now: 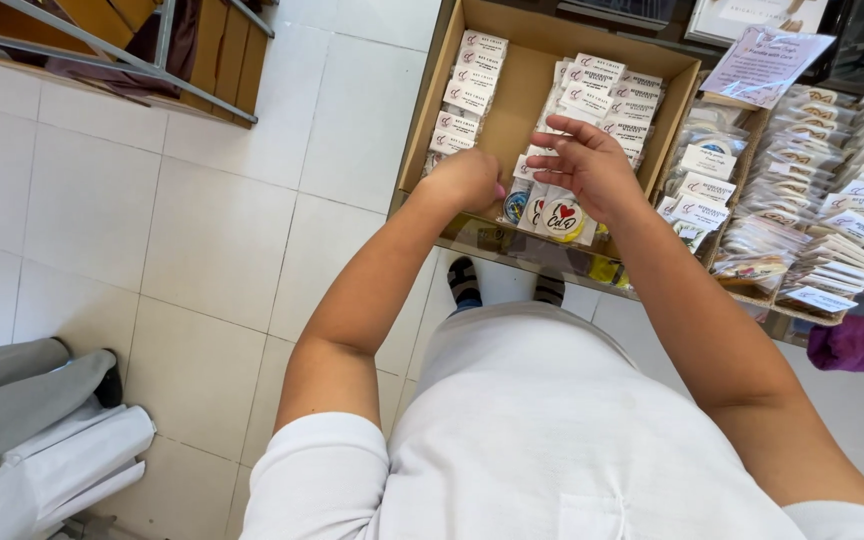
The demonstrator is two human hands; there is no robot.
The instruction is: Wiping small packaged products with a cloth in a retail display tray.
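A shallow cardboard box (527, 80) rests on a glass shelf and holds rows of small packets with white card headers (592, 95). My left hand (465, 180) is curled at the box's near edge, fingers closed, touching the front packets; whether it grips one is hidden. Over the nearest packets hovers my right hand (584, 165), its fingers spread, just above a round badge with a red heart (563, 217). More round badges lie beside it at the front of the box.
A wicker basket (752, 290) of bagged packets stands to the right, with more rows further right. A lilac card (764, 62) leans behind. White tiled floor (212, 230) lies left; a wooden rack stands top left; another person's grey and white clothing shows bottom left.
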